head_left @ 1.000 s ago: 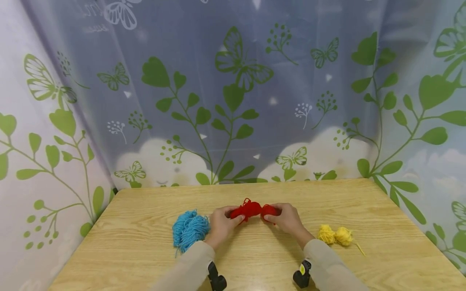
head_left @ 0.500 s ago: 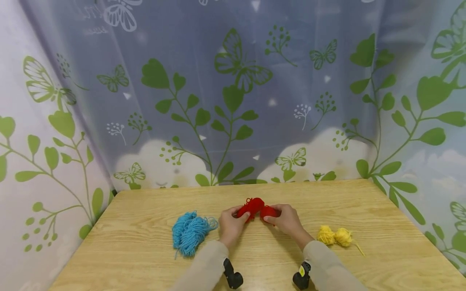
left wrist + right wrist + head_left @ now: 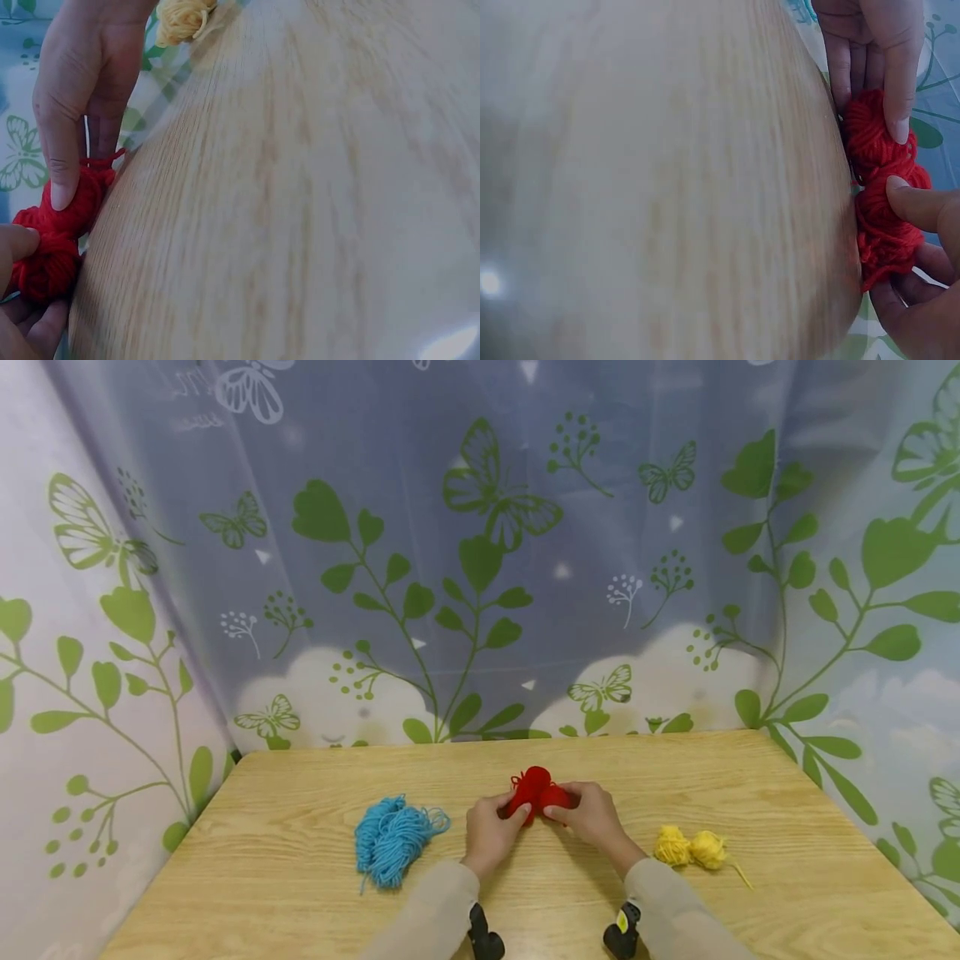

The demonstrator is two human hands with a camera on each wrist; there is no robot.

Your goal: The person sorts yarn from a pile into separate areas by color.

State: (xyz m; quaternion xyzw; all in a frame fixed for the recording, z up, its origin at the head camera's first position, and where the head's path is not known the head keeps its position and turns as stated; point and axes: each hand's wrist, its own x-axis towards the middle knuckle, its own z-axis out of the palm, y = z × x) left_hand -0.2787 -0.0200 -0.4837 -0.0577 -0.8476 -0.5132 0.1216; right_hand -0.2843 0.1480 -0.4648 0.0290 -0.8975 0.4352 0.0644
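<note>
Two small bundles of red yarn lie side by side and touching near the middle of the table. My left hand grips the left red yarn bundle, with the thumb on its near side and loose loops at its back left. The right red yarn bundle is between the thumb and fingers of my right hand. In the right wrist view, the thumb of my right hand presses on strands wound round the lower bundle. Fingers partly hide both bundles.
Blue yarn in a loose heap lies on the wooden table left of my left hand. Two joined yellow yarn balls with a loose tail lie to the right. A patterned curtain stands behind the table.
My left hand has moved right, away from the blue yarn, bringing its red bundle up against the other and turning it more upright. My right hand has stayed nearly still.
</note>
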